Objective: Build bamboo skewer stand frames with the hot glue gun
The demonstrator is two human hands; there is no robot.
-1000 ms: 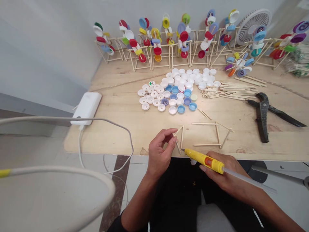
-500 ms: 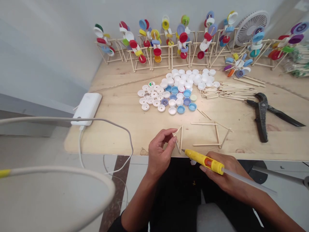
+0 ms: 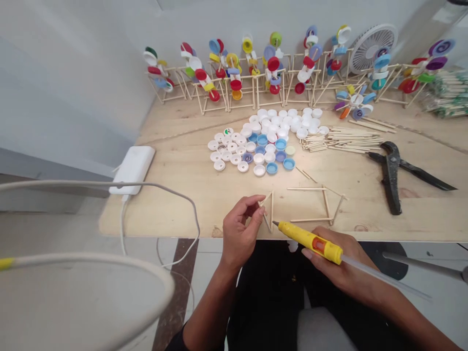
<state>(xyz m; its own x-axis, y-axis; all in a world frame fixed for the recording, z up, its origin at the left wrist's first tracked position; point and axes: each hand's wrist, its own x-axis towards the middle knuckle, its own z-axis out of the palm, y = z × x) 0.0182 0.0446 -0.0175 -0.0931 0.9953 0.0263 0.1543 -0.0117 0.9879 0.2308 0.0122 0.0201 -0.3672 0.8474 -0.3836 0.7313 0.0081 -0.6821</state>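
My left hand (image 3: pixel 239 231) pinches one corner of a small triangle of wooden sticks (image 3: pixel 272 207) between thumb and fingertips, near the table's front edge. My right hand (image 3: pixel 338 258) is wrapped round a yellow glue gun (image 3: pixel 305 237) with a long clear glue stick (image 3: pixel 383 278) coming out of its back. The gun's dark nozzle points left and sits close to the triangle's lower corner; whether it touches cannot be told. Just right of the triangle lies an open stick frame (image 3: pixel 326 204) with another stick triangle joined at its right side.
Bottle caps (image 3: pixel 259 170), white and blue, are spread mid-table. Beside them lie loose sticks (image 3: pixel 354 139) and black-handled cutters (image 3: pixel 392 178). Stick stands with colourful cap wheels (image 3: pixel 236 84) and a white fan (image 3: pixel 373 48) line the wall. A white power block (image 3: pixel 132 169) with a cable is at left.
The glue gun's nozzle has drawn slightly up and away from the triangle's lower corner. My left hand keeps its pinch on the triangle. The whole view has shifted a little.
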